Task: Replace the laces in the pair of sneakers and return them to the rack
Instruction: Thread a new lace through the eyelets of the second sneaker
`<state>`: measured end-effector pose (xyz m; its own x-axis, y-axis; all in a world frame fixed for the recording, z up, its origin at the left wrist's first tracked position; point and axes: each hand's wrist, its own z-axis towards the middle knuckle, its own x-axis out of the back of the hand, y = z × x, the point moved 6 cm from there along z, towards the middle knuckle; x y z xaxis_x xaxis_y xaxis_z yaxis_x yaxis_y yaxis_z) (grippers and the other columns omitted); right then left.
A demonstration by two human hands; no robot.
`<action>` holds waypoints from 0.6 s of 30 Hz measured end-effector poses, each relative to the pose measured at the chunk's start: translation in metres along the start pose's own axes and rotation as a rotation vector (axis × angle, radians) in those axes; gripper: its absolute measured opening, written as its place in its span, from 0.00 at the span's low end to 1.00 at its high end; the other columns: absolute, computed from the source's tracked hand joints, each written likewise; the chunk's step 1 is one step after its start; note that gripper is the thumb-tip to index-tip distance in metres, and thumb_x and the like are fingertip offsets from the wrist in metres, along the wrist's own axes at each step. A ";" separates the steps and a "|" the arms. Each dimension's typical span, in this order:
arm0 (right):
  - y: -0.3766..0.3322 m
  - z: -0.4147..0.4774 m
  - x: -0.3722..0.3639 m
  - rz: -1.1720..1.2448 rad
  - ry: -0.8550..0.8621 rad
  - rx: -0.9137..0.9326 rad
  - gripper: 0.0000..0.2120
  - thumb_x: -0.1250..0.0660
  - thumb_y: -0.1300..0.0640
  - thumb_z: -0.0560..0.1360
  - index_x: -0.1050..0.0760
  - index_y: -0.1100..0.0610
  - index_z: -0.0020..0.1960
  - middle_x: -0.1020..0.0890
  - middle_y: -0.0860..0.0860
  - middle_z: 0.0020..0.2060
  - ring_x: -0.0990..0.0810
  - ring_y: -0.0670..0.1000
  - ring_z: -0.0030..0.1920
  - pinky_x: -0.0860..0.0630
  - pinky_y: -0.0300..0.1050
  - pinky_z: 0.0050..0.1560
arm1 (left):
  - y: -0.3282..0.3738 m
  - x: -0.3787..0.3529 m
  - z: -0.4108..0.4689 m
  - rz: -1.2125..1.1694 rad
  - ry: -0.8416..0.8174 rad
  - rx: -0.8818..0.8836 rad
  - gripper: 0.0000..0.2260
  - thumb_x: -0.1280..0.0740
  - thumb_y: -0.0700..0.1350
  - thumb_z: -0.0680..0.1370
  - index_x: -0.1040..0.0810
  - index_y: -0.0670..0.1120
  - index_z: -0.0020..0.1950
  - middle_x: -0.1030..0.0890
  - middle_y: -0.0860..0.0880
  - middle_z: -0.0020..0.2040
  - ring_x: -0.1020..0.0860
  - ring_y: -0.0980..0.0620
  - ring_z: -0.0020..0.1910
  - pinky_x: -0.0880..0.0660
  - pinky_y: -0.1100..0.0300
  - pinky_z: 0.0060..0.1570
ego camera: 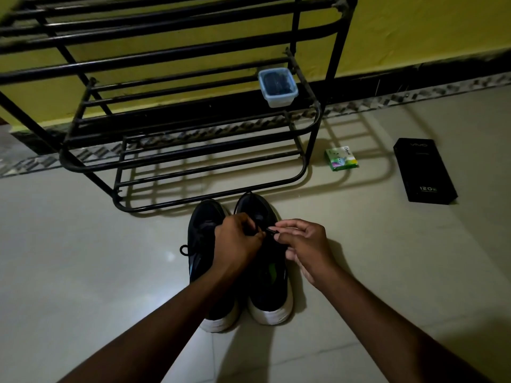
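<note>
Two black sneakers with white soles stand side by side on the floor, toes toward the rack: the left sneaker (203, 244) and the right sneaker (269, 288). A black lace (269, 231) runs between my hands above the right sneaker. My left hand (237, 241) grips the lace at its left end, fingers curled. My right hand (304, 244) pinches the lace tip between thumb and forefinger. A loop of black lace (183, 250) sticks out from the left sneaker's side. The black metal shoe rack (193, 161) stands just beyond the sneakers.
A clear plastic container (278, 87) holding something dark sits on a rack shelf at the right. A small green box (341, 158) and a long black box (424, 170) lie on the tiled floor to the right. A yellow wall is behind the rack.
</note>
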<state>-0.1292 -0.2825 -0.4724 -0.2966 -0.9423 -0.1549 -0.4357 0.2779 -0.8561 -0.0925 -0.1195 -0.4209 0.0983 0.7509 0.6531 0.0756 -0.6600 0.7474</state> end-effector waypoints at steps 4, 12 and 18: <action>-0.003 0.000 0.000 -0.022 0.005 0.016 0.10 0.30 0.72 0.73 0.18 0.60 0.51 0.12 0.52 0.46 0.14 0.52 0.50 0.21 0.47 0.43 | 0.004 0.000 -0.001 0.018 0.000 -0.044 0.08 0.24 0.42 0.73 0.22 0.48 0.38 0.17 0.52 0.36 0.19 0.59 0.37 0.20 0.58 0.40; -0.005 0.001 -0.001 -0.028 0.036 0.046 0.06 0.25 0.65 0.72 0.17 0.60 0.48 0.12 0.54 0.43 0.13 0.54 0.46 0.18 0.50 0.46 | 0.002 -0.001 0.000 -0.004 0.033 -0.039 0.07 0.22 0.45 0.72 0.20 0.48 0.41 0.16 0.53 0.38 0.18 0.60 0.39 0.20 0.60 0.42; -0.027 0.002 -0.003 -0.432 0.053 0.337 0.08 0.24 0.68 0.70 0.17 0.59 0.46 0.13 0.49 0.36 0.14 0.45 0.40 0.17 0.44 0.49 | 0.003 -0.001 0.001 0.018 0.028 -0.044 0.09 0.21 0.45 0.71 0.22 0.48 0.42 0.17 0.54 0.38 0.18 0.58 0.40 0.23 0.63 0.41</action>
<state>-0.1150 -0.2878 -0.4495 -0.1968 -0.9445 0.2632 -0.2340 -0.2155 -0.9481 -0.0915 -0.1221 -0.4196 0.0713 0.7396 0.6693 0.0304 -0.6723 0.7397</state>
